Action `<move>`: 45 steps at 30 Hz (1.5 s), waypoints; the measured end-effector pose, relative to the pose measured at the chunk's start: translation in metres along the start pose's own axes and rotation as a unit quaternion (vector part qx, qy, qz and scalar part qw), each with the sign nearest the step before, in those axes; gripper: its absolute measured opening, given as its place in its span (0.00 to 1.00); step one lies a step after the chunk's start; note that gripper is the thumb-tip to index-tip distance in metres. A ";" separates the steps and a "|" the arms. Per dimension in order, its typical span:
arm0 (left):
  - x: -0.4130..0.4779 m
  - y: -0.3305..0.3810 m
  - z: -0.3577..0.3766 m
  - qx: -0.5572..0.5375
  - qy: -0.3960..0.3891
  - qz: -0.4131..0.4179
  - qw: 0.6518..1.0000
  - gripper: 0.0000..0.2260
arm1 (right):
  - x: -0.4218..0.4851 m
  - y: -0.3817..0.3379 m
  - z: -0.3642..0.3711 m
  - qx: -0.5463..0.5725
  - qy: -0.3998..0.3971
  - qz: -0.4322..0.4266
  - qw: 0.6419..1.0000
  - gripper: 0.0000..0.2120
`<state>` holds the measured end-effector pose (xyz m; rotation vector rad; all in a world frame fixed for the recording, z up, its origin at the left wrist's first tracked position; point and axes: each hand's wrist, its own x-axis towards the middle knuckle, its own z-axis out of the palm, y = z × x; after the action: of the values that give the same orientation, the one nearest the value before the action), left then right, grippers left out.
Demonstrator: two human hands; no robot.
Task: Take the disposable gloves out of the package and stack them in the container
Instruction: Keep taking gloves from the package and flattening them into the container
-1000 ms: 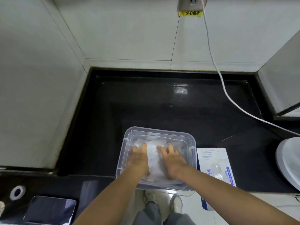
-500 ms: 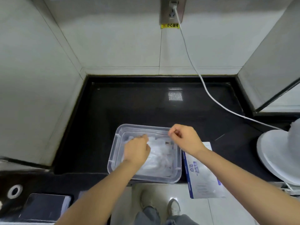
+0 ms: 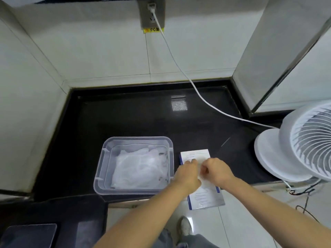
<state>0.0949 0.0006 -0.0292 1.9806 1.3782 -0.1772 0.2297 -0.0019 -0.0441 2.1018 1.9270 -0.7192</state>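
Left hand is pressing down the flat white-and-blue glove package at the clear plastic container's three o'clock. Right hand is curling at its opening, grip unclear. Thin translucent plastic gloves look flimsy and slippery, so pinch one cuff.

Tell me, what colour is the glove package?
The package is white with a blue edge, clearest in the head view.

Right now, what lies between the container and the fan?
In the head view: the glove package, with the left hand and right hand on it, then bare counter.
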 end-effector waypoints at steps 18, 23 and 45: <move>0.013 -0.006 0.025 -0.045 -0.012 -0.047 0.998 0.39 | -0.009 0.029 -0.005 0.417 0.072 -0.123 0.897 0.07; 0.013 -0.002 0.030 0.009 -0.021 -0.036 0.999 0.42 | -0.004 0.041 -0.001 0.374 -0.028 -0.075 0.924 0.07; 0.022 -0.001 0.029 0.034 -0.030 -0.030 0.999 0.46 | -0.016 0.015 -0.077 0.630 0.140 -0.129 0.753 0.21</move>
<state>0.1108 0.0000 -0.0615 1.9735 1.4105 -0.3123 0.2607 0.0170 0.0271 2.6367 2.1325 -2.4379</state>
